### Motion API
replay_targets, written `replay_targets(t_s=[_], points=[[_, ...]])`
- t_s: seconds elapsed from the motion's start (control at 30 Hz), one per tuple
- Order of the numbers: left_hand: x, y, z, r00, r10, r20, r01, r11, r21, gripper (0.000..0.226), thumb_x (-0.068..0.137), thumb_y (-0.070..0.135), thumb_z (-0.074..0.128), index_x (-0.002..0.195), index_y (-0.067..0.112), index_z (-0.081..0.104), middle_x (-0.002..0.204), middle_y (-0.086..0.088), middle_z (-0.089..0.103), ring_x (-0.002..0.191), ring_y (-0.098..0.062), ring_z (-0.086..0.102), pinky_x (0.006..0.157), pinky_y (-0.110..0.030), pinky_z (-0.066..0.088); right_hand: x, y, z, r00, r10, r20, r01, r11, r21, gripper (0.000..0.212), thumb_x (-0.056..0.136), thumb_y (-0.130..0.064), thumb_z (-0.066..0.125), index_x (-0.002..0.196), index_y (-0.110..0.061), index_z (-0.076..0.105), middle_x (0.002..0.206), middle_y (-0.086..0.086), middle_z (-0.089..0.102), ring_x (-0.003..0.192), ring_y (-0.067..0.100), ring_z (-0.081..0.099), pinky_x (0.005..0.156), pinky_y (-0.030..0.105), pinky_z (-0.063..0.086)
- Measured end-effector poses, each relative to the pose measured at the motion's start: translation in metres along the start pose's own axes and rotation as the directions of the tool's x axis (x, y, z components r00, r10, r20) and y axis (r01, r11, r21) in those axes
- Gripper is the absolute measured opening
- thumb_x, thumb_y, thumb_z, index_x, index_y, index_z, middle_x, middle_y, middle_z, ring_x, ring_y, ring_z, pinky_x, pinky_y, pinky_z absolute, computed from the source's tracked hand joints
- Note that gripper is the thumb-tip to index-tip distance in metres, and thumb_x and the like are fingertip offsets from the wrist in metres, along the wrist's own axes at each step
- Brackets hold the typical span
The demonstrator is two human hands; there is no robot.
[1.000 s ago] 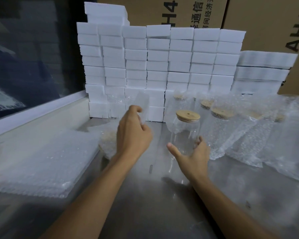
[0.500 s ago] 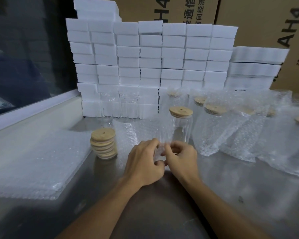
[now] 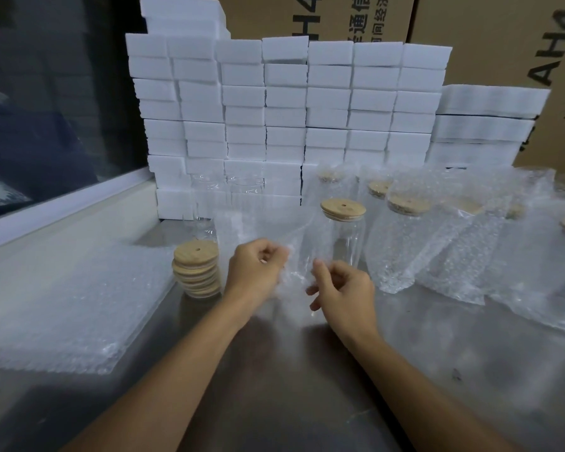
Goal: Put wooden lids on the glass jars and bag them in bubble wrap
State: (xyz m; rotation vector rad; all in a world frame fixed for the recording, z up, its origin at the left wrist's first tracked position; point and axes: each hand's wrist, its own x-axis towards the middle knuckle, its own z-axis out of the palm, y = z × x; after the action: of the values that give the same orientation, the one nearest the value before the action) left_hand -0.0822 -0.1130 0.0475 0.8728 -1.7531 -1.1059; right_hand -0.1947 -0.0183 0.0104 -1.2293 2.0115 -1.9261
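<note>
A glass jar [image 3: 343,243] with a wooden lid [image 3: 342,208] stands upright on the metal table [image 3: 274,370], unbagged. In front of it and to its left I hold a clear bubble-wrap bag [image 3: 261,230]. My left hand [image 3: 255,272] grips the bag's near edge with curled fingers. My right hand [image 3: 343,288] pinches the same edge a little to the right. A stack of wooden lids [image 3: 196,270] sits left of my left hand. Two bare lidless jars [image 3: 225,197] stand behind the bag.
Several lidded jars in bubble-wrap bags [image 3: 437,243] fill the right side of the table. A flat pile of bubble-wrap bags [image 3: 62,305] lies at the left. Stacked white foam blocks [image 3: 291,109] and cardboard boxes [image 3: 490,37] form a wall behind.
My left hand brought the bag down in front of the jar and both hands met at its near edge. They have now drawn slightly apart along that edge.
</note>
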Motion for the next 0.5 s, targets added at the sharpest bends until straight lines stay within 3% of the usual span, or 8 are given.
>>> replay_targets(t_s=[0.1,0.17,0.27,0.3,0.4,0.5], points=[[0.012,0.01,-0.012,0.99,-0.037,-0.138,0.034,0.999,-0.023,0.017,0.085,0.016,0.069,0.07,0.018,0.061,0.067,-0.004,0.063,0.064,-0.025,0.062,0.062,-0.033,0.046,-0.002,-0.004,0.0,0.995,-0.01,-0.099,0.011,1.0,0.017,0.045,0.101,-0.034,0.059,0.062,-0.012,0.062,0.054,-0.004,0.065,0.045,0.011,0.06,0.053,0.034,0.051],[0.015,0.016,-0.02,0.981,-0.015,-0.196,0.016,1.0,0.003,0.017,0.081,0.009,0.068,0.071,0.019,0.059,0.067,-0.002,0.062,0.069,-0.032,0.067,0.065,-0.039,0.053,-0.003,-0.005,-0.001,0.969,-0.081,-0.234,0.074,0.997,-0.038,0.044,0.1,-0.039,0.06,0.061,-0.02,0.052,0.053,-0.013,0.056,0.051,0.008,0.052,0.056,0.032,0.041],[0.014,0.022,-0.027,0.974,0.056,-0.219,-0.039,0.996,0.08,0.019,0.079,0.004,0.068,0.07,0.018,0.058,0.072,0.002,0.063,0.068,-0.033,0.069,0.063,-0.039,0.057,-0.003,-0.008,-0.001,0.92,-0.114,-0.375,0.095,0.993,-0.067,0.025,0.094,-0.046,0.063,0.091,-0.024,0.052,0.085,-0.013,0.052,0.078,0.008,0.051,0.073,0.034,0.044],[0.013,0.022,-0.028,0.974,0.07,-0.215,-0.047,0.993,0.11,0.019,0.078,0.004,0.069,0.069,0.018,0.059,0.072,0.004,0.063,0.065,-0.031,0.069,0.058,-0.034,0.055,-0.001,-0.007,-0.003,0.913,-0.101,-0.394,0.074,0.994,-0.083,0.031,0.092,-0.045,0.067,0.106,-0.021,0.052,0.099,-0.007,0.051,0.091,0.012,0.051,0.082,0.037,0.047],[0.011,0.022,-0.028,0.978,0.083,-0.193,-0.056,0.989,0.139,0.018,0.078,0.007,0.073,0.069,0.016,0.061,0.067,0.007,0.062,0.049,-0.023,0.067,0.042,-0.02,0.04,0.009,0.001,-0.01,0.95,-0.029,-0.312,-0.014,0.991,-0.134,0.076,0.083,-0.045,0.079,0.141,-0.016,0.04,0.134,-0.001,0.045,0.125,0.018,0.047,0.105,0.038,0.044],[0.009,0.023,-0.026,0.979,0.125,-0.163,-0.095,0.98,0.176,0.019,0.079,0.011,0.077,0.07,0.017,0.061,0.069,0.005,0.064,0.054,-0.023,0.067,0.048,-0.025,0.046,0.016,0.008,-0.015,0.987,0.11,-0.114,-0.115,0.992,-0.043,0.103,0.078,-0.045,0.084,0.157,-0.024,0.022,0.152,-0.002,0.043,0.138,0.012,0.043,0.113,0.034,0.038]])
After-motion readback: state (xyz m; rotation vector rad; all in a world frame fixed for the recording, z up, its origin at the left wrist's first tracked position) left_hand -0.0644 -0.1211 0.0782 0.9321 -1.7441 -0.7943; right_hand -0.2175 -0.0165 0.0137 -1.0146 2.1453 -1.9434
